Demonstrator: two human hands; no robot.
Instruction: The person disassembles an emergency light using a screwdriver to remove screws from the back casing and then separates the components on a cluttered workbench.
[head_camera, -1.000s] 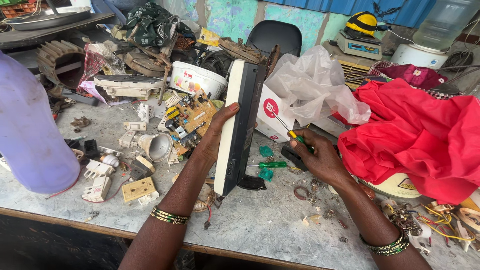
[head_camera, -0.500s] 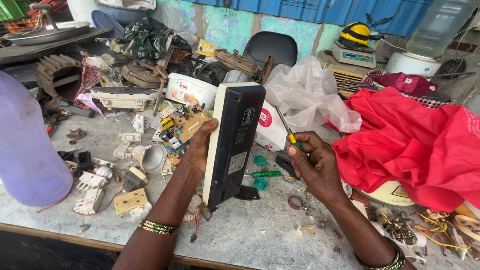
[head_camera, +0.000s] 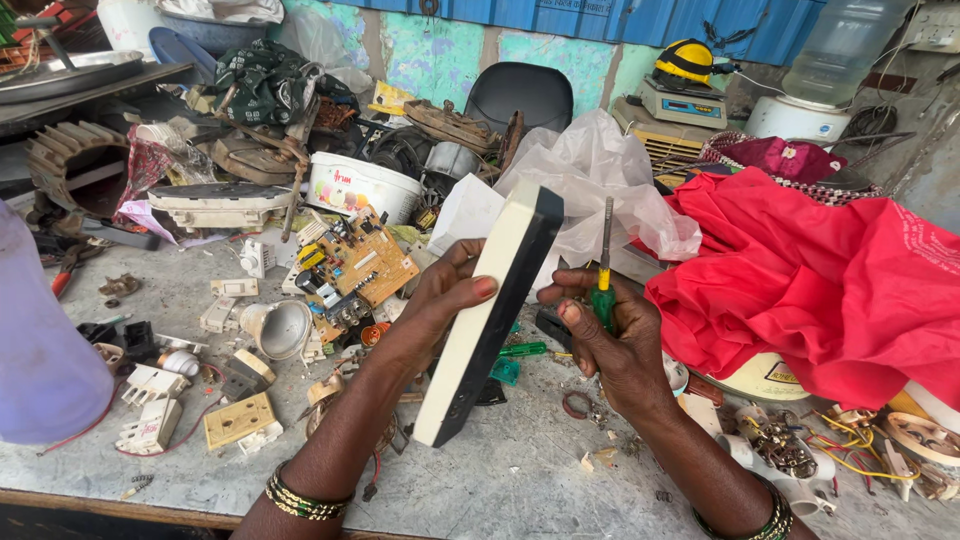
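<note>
Cream-and-black casing (head_camera: 490, 320) stands tilted in the left hand (head_camera: 440, 300), fingers wrapped round it — still closed up; right hand (head_camera: 610, 340) clenches a green screwdriver (head_camera: 603, 275), tip raised, unapplied.

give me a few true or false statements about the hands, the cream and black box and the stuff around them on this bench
1. The left hand holds the long cream-and-black plastic casing tilted, its top end away from the person. True.
2. The right hand holds a pair of pliers. False: it grips a green-and-yellow-handled screwdriver, shaft pointing up.
3. A brown circuit board lies on the grey worktop left of the casing. True.
4. The red cloth is heaped at the left edge of the bench. False: it is heaped on the right.
5. Both wrists are bare. False: each wears green and gold bangles.
</note>
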